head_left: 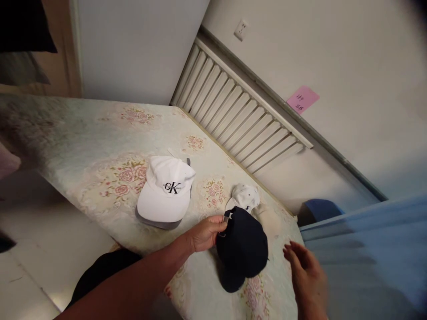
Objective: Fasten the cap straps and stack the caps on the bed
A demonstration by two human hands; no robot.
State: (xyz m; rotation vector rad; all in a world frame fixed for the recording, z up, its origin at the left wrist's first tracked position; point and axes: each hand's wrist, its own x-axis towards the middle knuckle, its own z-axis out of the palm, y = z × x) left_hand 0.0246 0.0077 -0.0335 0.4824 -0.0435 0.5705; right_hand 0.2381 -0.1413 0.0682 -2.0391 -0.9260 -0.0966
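Note:
A dark navy cap (243,249) lies on the floral sheet of the bed (100,142), partly over a smaller white cap (246,196). My left hand (205,233) pinches the strap buckle at the back of the navy cap. My right hand (305,269) hovers just right of that cap, fingers spread, holding nothing. A white cap with a black "CK" logo (167,191) rests further left on the bed, stacked on a grey brim.
A white slatted radiator cover (240,106) runs along the wall behind the bed. A pink sticky note (302,99) and a wall socket (240,30) sit on the wall. Blue fabric (367,249) hangs at the right. Pale floor (33,249) lies to the left.

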